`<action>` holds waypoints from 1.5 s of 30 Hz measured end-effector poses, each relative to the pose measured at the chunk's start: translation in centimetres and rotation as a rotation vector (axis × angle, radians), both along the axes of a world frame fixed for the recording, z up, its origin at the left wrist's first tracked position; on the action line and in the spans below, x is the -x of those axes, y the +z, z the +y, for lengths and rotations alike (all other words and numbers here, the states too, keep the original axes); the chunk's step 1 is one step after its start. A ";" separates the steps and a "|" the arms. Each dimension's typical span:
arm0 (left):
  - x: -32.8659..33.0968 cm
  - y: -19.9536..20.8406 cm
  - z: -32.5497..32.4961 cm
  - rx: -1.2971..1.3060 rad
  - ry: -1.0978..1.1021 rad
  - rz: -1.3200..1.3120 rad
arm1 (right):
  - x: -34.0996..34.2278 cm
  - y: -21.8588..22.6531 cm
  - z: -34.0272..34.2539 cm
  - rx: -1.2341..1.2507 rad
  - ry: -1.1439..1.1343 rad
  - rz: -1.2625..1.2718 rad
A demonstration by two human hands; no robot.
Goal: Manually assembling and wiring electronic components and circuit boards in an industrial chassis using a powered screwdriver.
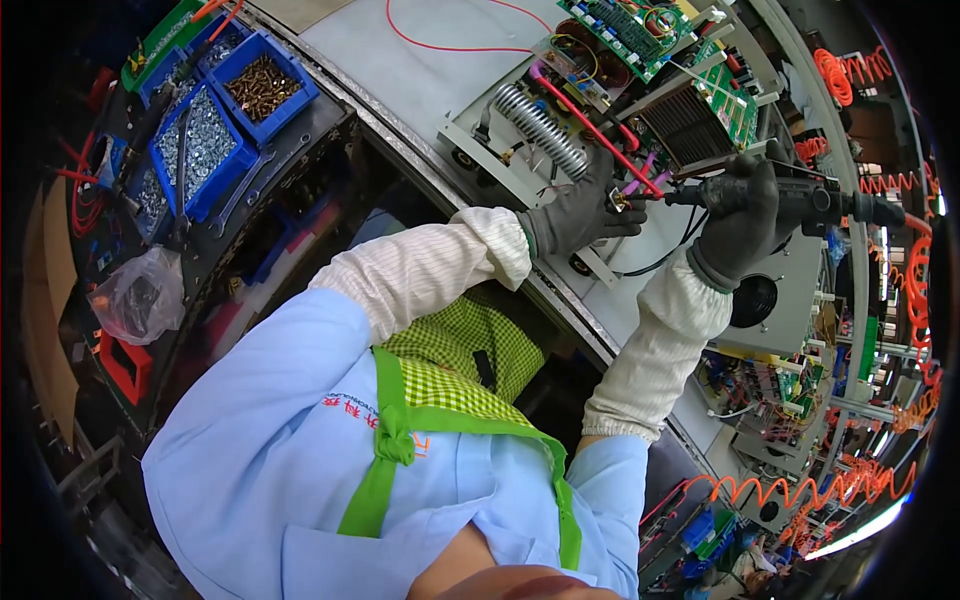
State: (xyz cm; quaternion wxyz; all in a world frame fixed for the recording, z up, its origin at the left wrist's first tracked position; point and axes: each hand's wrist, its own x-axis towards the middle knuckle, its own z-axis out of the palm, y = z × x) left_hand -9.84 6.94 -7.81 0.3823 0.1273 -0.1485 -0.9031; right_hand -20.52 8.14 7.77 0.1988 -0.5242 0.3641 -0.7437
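My right hand [740, 218], in a dark grey glove, is wrapped around a black power screwdriver [808, 203] held nearly level. Its tip points left, toward a small brass-coloured metal piece [618, 202]. My left hand [578, 212], gloved alike, pinches that piece at the fingertips, where the end of a red cable [600, 135] also arrives. Whether the bit touches the piece I cannot tell. Just beyond my left hand lies a silver coiled spring-like part [541, 130], inside an open chassis with green circuit boards [625, 38] and a dark finned heat sink [688, 125].
On a dark side bench at the left, blue bins hold brass screws [262, 88] and silver hardware [200, 150]. Wrenches [243, 192] and a plastic bag [142, 295] lie nearby. Orange coiled hoses [835, 78] hang along the right. Another unit [775, 390] stands to the right.
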 end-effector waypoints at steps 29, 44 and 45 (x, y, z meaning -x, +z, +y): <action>-5.6 1.8 4.0 0.191 0.006 -0.237 | 2.8 -1.4 -2.1 0.031 -0.072 -0.143; -41.0 0.7 12.4 0.835 -0.075 -2.695 | 2.4 -0.8 -1.1 -0.110 -0.082 -0.112; -41.2 0.0 12.5 0.773 -0.087 -2.725 | 2.3 -0.7 -0.9 -0.109 -0.085 -0.098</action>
